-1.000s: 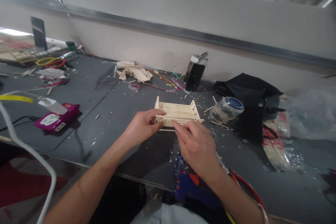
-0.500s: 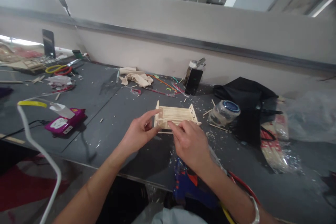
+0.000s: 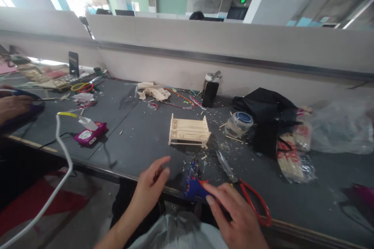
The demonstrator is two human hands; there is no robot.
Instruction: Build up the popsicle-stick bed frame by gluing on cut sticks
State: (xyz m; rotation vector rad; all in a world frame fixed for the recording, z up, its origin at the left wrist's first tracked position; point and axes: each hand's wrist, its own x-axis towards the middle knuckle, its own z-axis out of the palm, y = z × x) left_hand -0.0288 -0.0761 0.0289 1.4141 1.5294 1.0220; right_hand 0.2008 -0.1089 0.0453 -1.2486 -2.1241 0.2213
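A small bed-like frame of thin wooden sticks [image 3: 189, 129] stands upright on the dark table, apart from both hands. My left hand [image 3: 151, 183] hovers over the table's front edge, empty, with thumb and fingers apart. At the front edge lies a blue hot glue gun [image 3: 194, 187] with a red-orange trigger. My right hand [image 3: 233, 212] is beside it, fingers stretched out, the index fingertip and thumb at the gun's right side; whether they touch it I cannot tell. Scissors with red handles [image 3: 257, 204] lie to the right, partly behind my right hand.
A clear jar with a blue lid [image 3: 238, 123], a propped phone [image 3: 210, 94] and a black bag [image 3: 264, 124] stand to the right and back. A purple power strip [image 3: 91, 134] with a white cord is at left. Another person's hand [image 3: 14, 108] shows far left.
Both hands have left the wooden frame and come back toward the table's front edge, the right one to the glue gun. The frame now stands alone. The view has tilted up.
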